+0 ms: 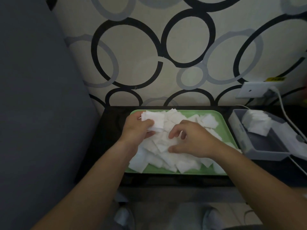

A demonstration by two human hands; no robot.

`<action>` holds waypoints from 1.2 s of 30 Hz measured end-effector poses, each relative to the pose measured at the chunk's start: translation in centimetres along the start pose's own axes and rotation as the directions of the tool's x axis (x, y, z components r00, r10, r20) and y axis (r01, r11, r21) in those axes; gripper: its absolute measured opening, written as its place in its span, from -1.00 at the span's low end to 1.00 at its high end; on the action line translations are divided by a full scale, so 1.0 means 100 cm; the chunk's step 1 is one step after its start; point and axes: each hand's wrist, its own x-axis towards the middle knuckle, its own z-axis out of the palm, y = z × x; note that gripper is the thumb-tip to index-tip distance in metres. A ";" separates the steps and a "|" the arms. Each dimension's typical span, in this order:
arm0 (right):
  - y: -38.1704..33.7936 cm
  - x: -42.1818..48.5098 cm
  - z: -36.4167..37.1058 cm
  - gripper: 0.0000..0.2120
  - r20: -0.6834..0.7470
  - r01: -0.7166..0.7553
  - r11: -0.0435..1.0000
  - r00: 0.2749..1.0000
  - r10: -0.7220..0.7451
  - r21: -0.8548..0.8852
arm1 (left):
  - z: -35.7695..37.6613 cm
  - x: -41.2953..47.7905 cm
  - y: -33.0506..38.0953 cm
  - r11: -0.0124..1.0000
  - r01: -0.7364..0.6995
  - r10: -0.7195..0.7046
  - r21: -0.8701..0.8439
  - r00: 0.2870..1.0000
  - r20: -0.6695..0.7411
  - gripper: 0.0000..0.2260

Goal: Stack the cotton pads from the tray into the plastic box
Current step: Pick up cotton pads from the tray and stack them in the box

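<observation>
- Left hand (pixel 136 128) – centre-left of the frame, over the tray's far left corner. Fingers and thumb are curled round a small stack of cotton pads (pixel 155 121), which sits squared-up in the grip and raised above the loose ones.
- Right hand (pixel 194 140) – centre of the frame, palm down over the heap. Fingers are bent, with thumb and forefinger spread apart and their tips down on the pads. Whether a pad is actually pinched between them cannot be told.
- Loose cotton pads (pixel 166 158) – white squares, lying overlapped and at all angles, covering most of the tray's floor beneath both hands.
- Tray (pixel 216 113) – pale green, rectangular with rounded corners, flat on the worktop at the centre of the frame.
- Plastic box (pixel 265 151) – grey and open-topped, just beside the tray at the right of the frame. A stack of pads (pixel 255 122) occupies its far end; the near end shows bare floor.
- Worktop (pixel 108 130) – dark, set against the wall.
- Wall (pixel 132 55) – cream, patterned with black and grey rings, filling the upper frame.
- Wall socket (pixel 249 91) – white, upper right of the box, with a white cable (pixel 282 105) running down behind the box.
- Shoes (pixel 124 216) – pale, at the bottom edge.
</observation>
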 end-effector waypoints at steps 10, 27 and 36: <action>0.003 0.001 -0.005 -0.91 -0.008 0.023 0.998 1.000 -0.022 0.063 | -0.007 0.003 -0.005 0.999 0.007 -0.008 0.034 0.999 0.032 -0.72; -0.013 -0.005 -0.021 -0.86 -0.014 -0.088 0.428 0.973 0.229 0.900 | 0.007 -0.001 -0.009 1.000 0.014 -0.014 0.002 0.997 0.075 -0.78; -0.012 -0.005 -0.021 -0.84 -0.070 -0.030 0.454 0.977 0.201 0.891 | 0.017 -0.016 -0.003 0.999 0.033 -0.025 -0.032 0.973 0.228 -0.87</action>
